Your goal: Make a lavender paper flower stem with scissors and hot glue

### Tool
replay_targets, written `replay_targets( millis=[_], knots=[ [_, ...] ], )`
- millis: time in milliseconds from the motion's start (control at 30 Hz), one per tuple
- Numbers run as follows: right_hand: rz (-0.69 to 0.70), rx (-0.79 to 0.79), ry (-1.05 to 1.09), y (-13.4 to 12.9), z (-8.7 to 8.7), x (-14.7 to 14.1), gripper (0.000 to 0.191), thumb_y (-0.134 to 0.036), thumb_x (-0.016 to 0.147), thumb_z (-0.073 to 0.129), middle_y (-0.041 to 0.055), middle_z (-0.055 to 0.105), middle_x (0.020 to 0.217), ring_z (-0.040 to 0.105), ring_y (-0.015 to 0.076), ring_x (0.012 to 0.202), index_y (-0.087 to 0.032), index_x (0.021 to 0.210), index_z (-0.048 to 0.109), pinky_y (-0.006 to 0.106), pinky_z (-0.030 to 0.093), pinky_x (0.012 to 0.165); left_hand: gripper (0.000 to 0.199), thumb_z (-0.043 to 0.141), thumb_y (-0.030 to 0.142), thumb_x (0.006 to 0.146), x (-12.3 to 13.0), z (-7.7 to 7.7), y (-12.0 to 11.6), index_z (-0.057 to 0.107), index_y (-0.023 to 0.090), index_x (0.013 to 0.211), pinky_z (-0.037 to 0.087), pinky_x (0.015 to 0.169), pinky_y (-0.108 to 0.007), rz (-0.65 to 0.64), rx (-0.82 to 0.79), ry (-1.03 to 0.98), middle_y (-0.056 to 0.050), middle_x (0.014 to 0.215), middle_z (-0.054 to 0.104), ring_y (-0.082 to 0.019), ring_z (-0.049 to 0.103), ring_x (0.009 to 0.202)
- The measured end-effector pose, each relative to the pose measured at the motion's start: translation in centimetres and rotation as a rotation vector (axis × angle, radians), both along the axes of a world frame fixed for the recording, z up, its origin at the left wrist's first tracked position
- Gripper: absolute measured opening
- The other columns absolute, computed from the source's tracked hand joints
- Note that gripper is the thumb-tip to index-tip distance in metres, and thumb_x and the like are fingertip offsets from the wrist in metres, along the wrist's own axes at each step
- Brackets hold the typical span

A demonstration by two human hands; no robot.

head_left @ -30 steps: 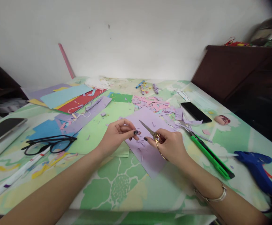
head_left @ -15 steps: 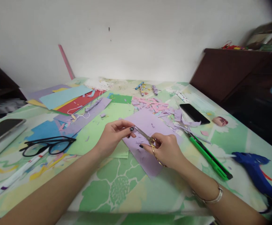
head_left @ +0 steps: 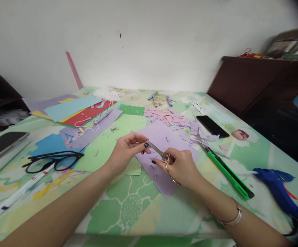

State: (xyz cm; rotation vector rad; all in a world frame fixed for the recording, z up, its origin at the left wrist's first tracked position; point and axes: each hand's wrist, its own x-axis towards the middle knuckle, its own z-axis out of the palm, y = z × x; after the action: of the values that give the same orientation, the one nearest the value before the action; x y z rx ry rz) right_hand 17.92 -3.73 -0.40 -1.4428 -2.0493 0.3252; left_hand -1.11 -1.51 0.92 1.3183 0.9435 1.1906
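My right hand (head_left: 186, 166) grips a pair of scissors (head_left: 157, 149) with gold-coloured handles, its fingers in the loops. The blades point left, up to the fingertips of my left hand (head_left: 125, 151). That hand is pinched closed on a small strip of purple paper, mostly hidden by the fingers and blades. Below both hands lies a purple paper sheet (head_left: 168, 188) scattered with tiny purple snippets. A light green sheet (head_left: 105, 154) lies under and left of my left hand.
Pink and purple paper scraps (head_left: 164, 116) lie beyond the sheet. To the right are a black phone (head_left: 212, 126), a green utility knife (head_left: 230, 175) and a blue glue gun (head_left: 277, 188). At left are black-framed glasses (head_left: 53, 161), a white marker (head_left: 17, 195) and another phone (head_left: 3, 145).
The view has shifted very slightly. Both hands stay almost in place, and the scissor blades now look closer together at my left fingertips.
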Motion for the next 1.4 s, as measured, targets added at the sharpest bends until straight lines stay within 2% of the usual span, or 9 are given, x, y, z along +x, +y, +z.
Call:
replay_targets(
  millis=[167,367,1167,1400],
  knots=[
    [0.010,0.009,-0.003,0.00,-0.01,0.03,0.038,-0.049,0.072,0.063,-0.0041,0.046,0.044,0.037,0.0087,0.043,-0.019,0.054,0.047,0.020,0.027,0.047,0.011,0.065,0.017,0.074,0.15,0.12,-0.25,0.061,0.014,0.084,0.044,0.058,-0.025,0.005,0.007,0.032,-0.001,0.070,0.065,-0.014,0.064,0.062],
    [0.013,0.008,-0.001,0.03,-0.11,-0.02,0.035,-0.045,0.071,0.065,-0.0041,0.047,0.044,0.039,0.0087,0.043,-0.018,0.055,0.049,0.020,0.027,0.046,0.011,0.065,0.016,0.074,0.25,0.17,-0.33,0.061,0.015,0.084,0.044,0.058,-0.025,0.013,0.007,0.045,-0.002,0.070,0.065,-0.014,0.064,0.062],
    [0.047,0.059,-0.001,0.25,-0.13,0.26,0.043,-0.054,0.075,0.058,-0.0035,0.046,0.042,0.038,0.0081,0.040,-0.018,0.051,0.049,0.021,0.026,0.044,0.015,0.068,0.020,0.072,-0.25,0.00,0.07,0.062,0.015,0.085,0.045,0.058,-0.025,0.029,0.034,0.018,-0.002,0.071,0.065,-0.015,0.065,0.062],
    [0.048,0.043,-0.017,0.37,-0.15,0.45,0.038,-0.048,0.072,0.064,-0.0048,0.045,0.042,0.036,0.0073,0.042,-0.018,0.052,0.051,0.020,0.026,0.044,0.015,0.067,0.018,0.073,-0.45,-0.04,0.16,0.063,0.015,0.086,0.045,0.059,-0.024,0.049,0.044,0.021,-0.002,0.072,0.067,-0.013,0.064,0.063]
  ],
)
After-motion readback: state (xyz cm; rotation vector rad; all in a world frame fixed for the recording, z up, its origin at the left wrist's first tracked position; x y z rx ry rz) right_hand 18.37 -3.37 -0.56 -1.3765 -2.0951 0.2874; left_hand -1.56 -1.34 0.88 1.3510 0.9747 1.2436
